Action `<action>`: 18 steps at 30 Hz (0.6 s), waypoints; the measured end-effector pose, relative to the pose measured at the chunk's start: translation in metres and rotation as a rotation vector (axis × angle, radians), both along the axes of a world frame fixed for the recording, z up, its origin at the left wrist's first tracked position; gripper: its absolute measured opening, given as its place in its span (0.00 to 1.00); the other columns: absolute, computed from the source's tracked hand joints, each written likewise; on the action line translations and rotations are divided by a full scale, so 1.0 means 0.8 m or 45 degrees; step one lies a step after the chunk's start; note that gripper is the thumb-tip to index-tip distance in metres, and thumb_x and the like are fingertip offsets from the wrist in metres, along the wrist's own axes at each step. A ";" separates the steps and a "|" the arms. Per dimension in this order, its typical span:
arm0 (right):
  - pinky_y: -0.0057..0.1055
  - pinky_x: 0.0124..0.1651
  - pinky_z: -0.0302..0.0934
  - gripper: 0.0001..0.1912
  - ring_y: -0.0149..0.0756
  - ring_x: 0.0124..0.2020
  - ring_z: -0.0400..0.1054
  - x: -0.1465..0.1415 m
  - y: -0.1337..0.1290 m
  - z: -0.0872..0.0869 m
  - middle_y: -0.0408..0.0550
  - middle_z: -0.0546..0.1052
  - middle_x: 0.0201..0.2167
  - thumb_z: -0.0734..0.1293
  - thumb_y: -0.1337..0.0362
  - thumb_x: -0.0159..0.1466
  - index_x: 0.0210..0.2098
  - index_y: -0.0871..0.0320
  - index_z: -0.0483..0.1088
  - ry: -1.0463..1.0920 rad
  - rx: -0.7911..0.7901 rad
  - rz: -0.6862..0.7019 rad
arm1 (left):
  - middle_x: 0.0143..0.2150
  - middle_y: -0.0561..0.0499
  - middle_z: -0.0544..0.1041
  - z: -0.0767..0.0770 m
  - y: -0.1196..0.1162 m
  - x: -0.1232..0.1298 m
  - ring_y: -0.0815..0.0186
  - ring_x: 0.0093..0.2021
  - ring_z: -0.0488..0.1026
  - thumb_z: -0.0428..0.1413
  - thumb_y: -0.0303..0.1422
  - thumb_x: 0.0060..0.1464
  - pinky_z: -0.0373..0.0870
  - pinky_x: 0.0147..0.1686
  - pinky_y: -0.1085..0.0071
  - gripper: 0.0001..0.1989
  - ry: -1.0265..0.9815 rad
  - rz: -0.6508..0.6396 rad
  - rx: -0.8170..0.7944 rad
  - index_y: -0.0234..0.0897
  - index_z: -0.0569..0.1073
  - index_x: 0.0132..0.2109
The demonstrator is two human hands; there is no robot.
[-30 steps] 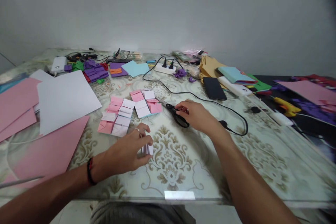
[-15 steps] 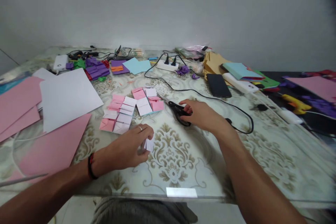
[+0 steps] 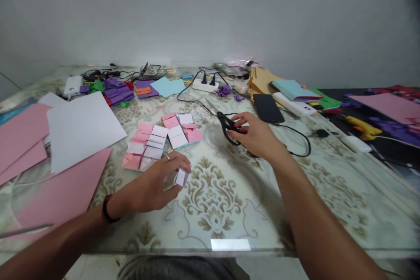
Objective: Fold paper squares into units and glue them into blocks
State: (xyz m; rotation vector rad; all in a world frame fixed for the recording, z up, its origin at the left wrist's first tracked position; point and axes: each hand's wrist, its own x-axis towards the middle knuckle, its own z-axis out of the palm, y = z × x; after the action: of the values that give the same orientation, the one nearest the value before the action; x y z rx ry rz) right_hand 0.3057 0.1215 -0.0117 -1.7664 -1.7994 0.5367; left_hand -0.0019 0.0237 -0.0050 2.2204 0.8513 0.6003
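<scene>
Between the fingers and thumb of my left hand (image 3: 160,181) is a small folded white paper (image 3: 181,176), held above the patterned table. My right hand (image 3: 256,136) has its fingers on the handles of black scissors (image 3: 227,129), whose blades point away and to the left. Beyond my left hand lie folded pink and white paper pieces (image 3: 153,140) in a block. A smaller group of pink and white pieces (image 3: 179,135) sits just right of that block, left of the scissors.
White (image 3: 83,129) and pink sheets (image 3: 68,188) cover the left side. At the back are purple folded strips (image 3: 118,91) and a power strip (image 3: 205,85) with cables. A phone (image 3: 268,107), coloured paper (image 3: 293,89) and a yellow glue gun (image 3: 362,127) lie to the right.
My right hand has shifted the scissors slightly to the right and away from the pink and white pieces. The white paper in my left hand is tilted differently and shows more.
</scene>
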 end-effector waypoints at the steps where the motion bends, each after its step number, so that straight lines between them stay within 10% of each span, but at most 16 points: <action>1: 0.34 0.37 0.67 0.19 0.42 0.37 0.76 -0.005 0.000 -0.004 0.51 0.80 0.39 0.71 0.62 0.59 0.49 0.58 0.71 0.004 -0.001 0.019 | 0.59 0.42 0.73 0.000 0.000 -0.001 0.56 0.62 0.70 0.53 0.20 0.56 0.69 0.63 0.57 0.19 0.011 0.003 0.022 0.41 0.69 0.53; 11: 0.39 0.49 0.71 0.10 0.43 0.43 0.77 0.034 0.008 -0.002 0.55 0.81 0.43 0.63 0.70 0.66 0.43 0.57 0.76 -0.190 0.211 0.074 | 0.61 0.45 0.76 -0.018 0.002 0.000 0.58 0.61 0.74 0.47 0.18 0.57 0.72 0.61 0.59 0.20 0.131 0.089 0.149 0.41 0.75 0.48; 18: 0.41 0.52 0.71 0.24 0.49 0.52 0.76 0.103 0.005 0.013 0.61 0.78 0.54 0.71 0.67 0.60 0.56 0.60 0.73 -0.475 -0.201 0.139 | 0.52 0.44 0.80 -0.021 0.021 -0.008 0.57 0.54 0.78 0.59 0.29 0.58 0.75 0.53 0.63 0.07 -0.223 0.458 -0.031 0.39 0.77 0.44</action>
State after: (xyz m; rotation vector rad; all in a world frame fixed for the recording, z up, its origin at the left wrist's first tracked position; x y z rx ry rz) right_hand 0.3885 0.1256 -0.0014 -1.9863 -2.1683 0.4217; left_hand -0.0087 0.0401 -0.0220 1.9696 1.1665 0.9328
